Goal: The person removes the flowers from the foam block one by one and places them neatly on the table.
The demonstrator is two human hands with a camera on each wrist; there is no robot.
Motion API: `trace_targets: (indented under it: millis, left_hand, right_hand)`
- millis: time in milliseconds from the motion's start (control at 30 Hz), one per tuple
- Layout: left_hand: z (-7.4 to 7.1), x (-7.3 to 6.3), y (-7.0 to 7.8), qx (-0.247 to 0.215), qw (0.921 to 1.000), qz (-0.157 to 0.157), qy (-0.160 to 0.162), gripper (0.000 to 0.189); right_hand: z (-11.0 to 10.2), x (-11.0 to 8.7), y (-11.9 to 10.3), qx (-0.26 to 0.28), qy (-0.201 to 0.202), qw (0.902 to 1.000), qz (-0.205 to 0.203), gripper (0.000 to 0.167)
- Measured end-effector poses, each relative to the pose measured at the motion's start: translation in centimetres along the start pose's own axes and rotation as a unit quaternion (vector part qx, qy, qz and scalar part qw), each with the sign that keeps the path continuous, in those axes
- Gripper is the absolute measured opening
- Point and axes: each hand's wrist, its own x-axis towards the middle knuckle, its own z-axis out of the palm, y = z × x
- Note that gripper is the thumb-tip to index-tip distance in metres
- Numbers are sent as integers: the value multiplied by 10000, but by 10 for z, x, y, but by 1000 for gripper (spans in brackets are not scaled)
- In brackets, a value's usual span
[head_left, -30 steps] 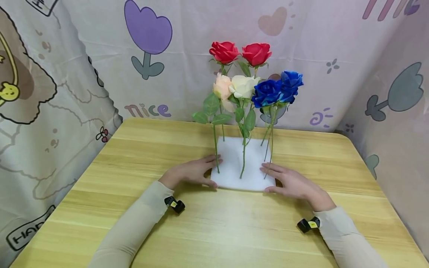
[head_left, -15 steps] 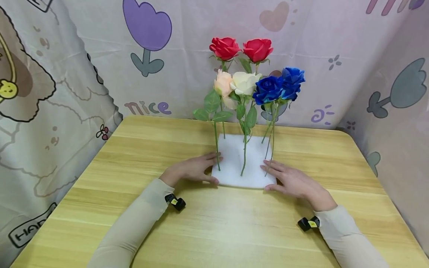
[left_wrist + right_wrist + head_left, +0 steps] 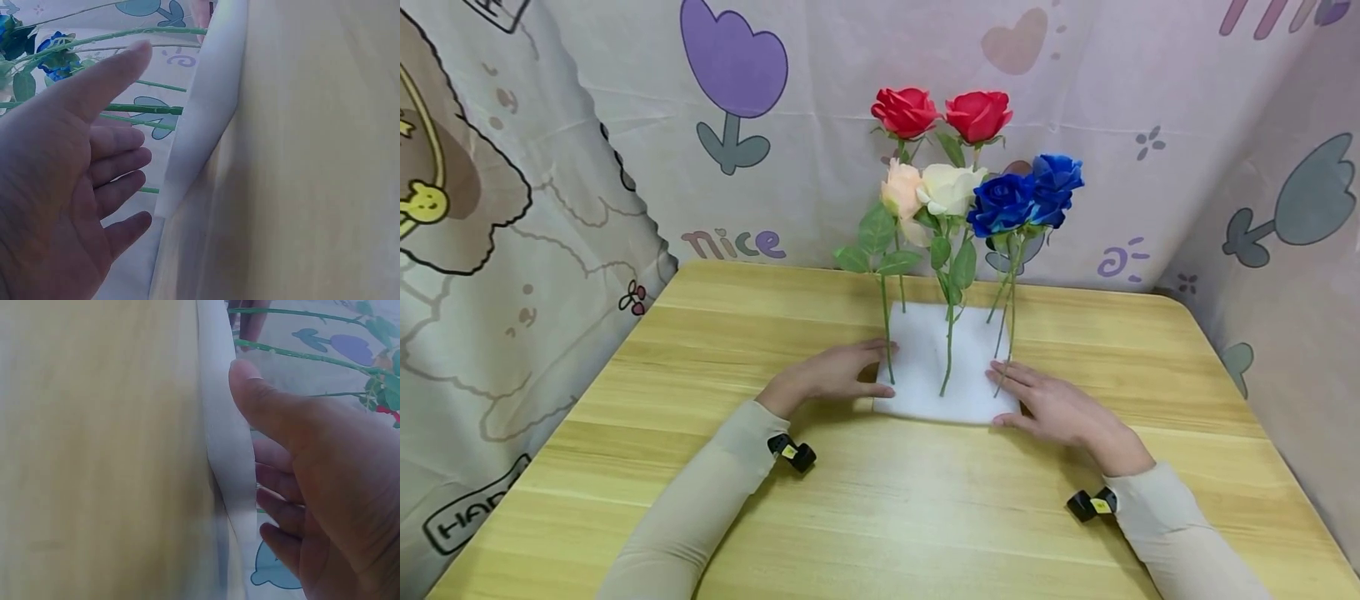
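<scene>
A white foam pad (image 3: 970,396) lies on the table with several artificial roses upright in it. At the back are two red roses (image 3: 904,112), in the middle a peach rose (image 3: 900,193) and a white rose (image 3: 950,189), and on the right two blue roses (image 3: 1002,204). My left hand (image 3: 838,371) is at the pad's left side with relaxed fingers; in the left wrist view its thumb (image 3: 119,78) is raised clear of the pad. My right hand (image 3: 1056,408) rests along the right side, its thumb (image 3: 265,400) at the pad's edge and fingers extended.
The wooden table (image 3: 880,517) stretches in front of the pad and to both sides. A patterned cloth (image 3: 820,150) hangs behind it. Small black cameras sit on both wrists, the left camera (image 3: 792,454) and the right camera (image 3: 1090,505).
My left thumb has lifted from the pad's front left corner and shifted up toward the fingers. My right hand and the roses keep their places; the head view shifts slightly.
</scene>
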Motion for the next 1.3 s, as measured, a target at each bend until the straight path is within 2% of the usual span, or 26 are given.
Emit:
trace_targets:
  millis: [167, 400, 533, 700, 800, 967, 1100, 1300]
  left_hand:
    - [-3, -1, 2, -89, 9999, 40, 133, 79]
    - [-6, 0, 4, -89, 9997, 45, 237, 74]
    - [-6, 2, 4, -165, 9981, 260, 543, 55]
    - [-5, 3, 5, -664, 9925, 214, 1003, 45]
    - [-2, 4, 6, -1344, 9847, 177, 1093, 51]
    - [5, 7, 8, -2394, 9642, 225, 1117, 48]
    - [9, 8, 8, -2839, 9515, 213, 1167, 47]
    - [14, 8, 6, -3159, 9419, 80, 1139, 46]
  right_hand:
    - [2, 1, -2, 44, 199, 9994, -265, 73]
    - [2, 1, 2, 456, 69, 9988, -159, 72]
    - [1, 1, 5, 531, 63, 9984, -171, 72]
    - [2, 1, 4, 597, 50, 9981, -161, 72]
    - [3, 1, 4, 654, 21, 9978, -110, 73]
    - [3, 0, 4, 723, 4, 9974, -20, 73]
    - [3, 0, 3, 762, 22, 9971, 0, 73]
    - [2, 0, 3, 742, 3, 9972, 8, 73]
